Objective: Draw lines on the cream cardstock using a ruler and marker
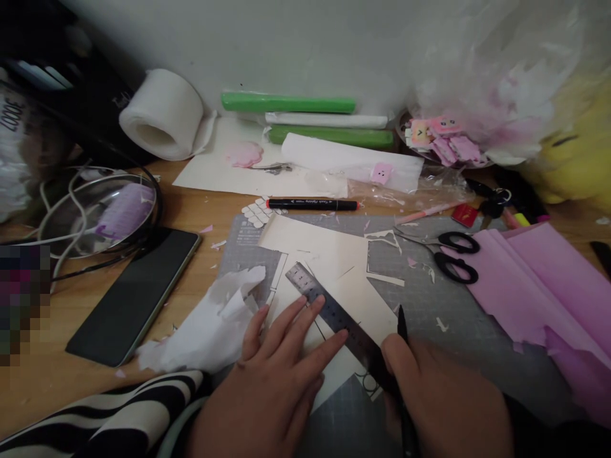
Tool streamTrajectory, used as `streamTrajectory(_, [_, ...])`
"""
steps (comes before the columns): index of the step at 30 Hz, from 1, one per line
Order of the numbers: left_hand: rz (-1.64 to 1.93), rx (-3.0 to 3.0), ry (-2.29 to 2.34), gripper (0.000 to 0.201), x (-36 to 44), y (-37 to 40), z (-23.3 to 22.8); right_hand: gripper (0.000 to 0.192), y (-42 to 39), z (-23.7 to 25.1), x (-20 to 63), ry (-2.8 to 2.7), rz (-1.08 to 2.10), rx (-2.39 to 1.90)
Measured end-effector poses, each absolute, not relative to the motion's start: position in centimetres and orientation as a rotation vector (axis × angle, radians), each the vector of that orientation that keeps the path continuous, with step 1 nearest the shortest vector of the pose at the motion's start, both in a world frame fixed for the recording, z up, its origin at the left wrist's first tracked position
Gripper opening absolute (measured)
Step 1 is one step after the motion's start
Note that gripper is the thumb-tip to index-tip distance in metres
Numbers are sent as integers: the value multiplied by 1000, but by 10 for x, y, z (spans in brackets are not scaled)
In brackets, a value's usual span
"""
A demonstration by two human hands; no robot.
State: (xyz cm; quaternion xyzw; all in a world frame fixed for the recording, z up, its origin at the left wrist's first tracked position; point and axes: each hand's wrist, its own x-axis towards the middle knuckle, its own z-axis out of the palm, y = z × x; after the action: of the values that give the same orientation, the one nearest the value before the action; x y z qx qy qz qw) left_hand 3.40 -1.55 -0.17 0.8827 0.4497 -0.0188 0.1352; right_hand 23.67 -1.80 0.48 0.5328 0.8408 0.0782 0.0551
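Your left hand [281, 362] presses flat on the grey steel ruler [334, 318] across the cream card sheet [329, 267], on the grey cutting mat [429, 305] near the tabletop's front edge. Your right hand [443, 394] grips a black pen-shaped tool [401, 327] — loosen the pressure and the ruler could skid, skewing the line.

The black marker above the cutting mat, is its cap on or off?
On. The black marker lies flat with both ends closed; no bare tip shows.

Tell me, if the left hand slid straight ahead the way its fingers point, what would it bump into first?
Probably nothing new: the left hand's fingertips already rest against the metal ruler lying on the cream card. Past it, the scissors, though depth is unclear.
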Motion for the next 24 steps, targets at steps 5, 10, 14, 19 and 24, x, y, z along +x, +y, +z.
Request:
streamTrajectory(5, [-78,2542,1276,74,34,-15,-2,17,-19,6,235,2568,214,1649])
streamTrajectory(10, [-76,2499,1236,77,37,-10,1,15,-22,6,237,2611,232,1624])
streamTrajectory(14, [-87,2475,1217,79,39,-8,4,14,-17,9,239,2644,175,1620])
streamTrajectory(19, [-63,2495,1212,82,38,-9,1,10,12,20,240,2782,-216,1756])
streamTrajectory(24, [-61,2512,1201,81,36,-9,0,14,41,12,243,2908,-894,1944])
